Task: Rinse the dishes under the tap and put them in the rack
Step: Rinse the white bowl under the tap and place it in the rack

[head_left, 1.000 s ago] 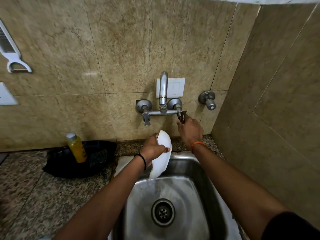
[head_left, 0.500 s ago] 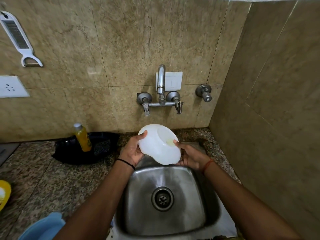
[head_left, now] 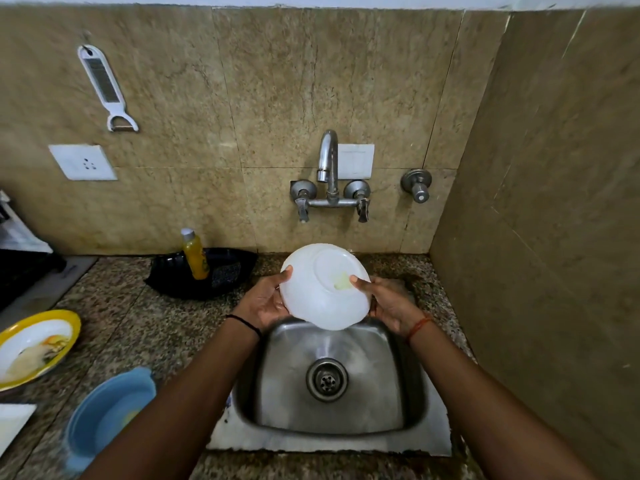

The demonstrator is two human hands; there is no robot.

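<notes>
Right now both hands hold the white bowl (head_left: pixel 323 285) bottom-up over the sink's (head_left: pixel 429 434) back edge, left hand (head_left: pixel 265 301) and right hand (head_left: pixel 389 304) pinching opposite rims. Wet plastic could slip; a yellowish smear on its base may go unrinsed.

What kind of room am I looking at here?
Most likely a home kitchen, at the washing-up corner. A steel sink is set into a speckled stone counter below a wall tap, both hands hold a white bowl over it, and a used yellow-rimmed plate waits nearby.
</notes>
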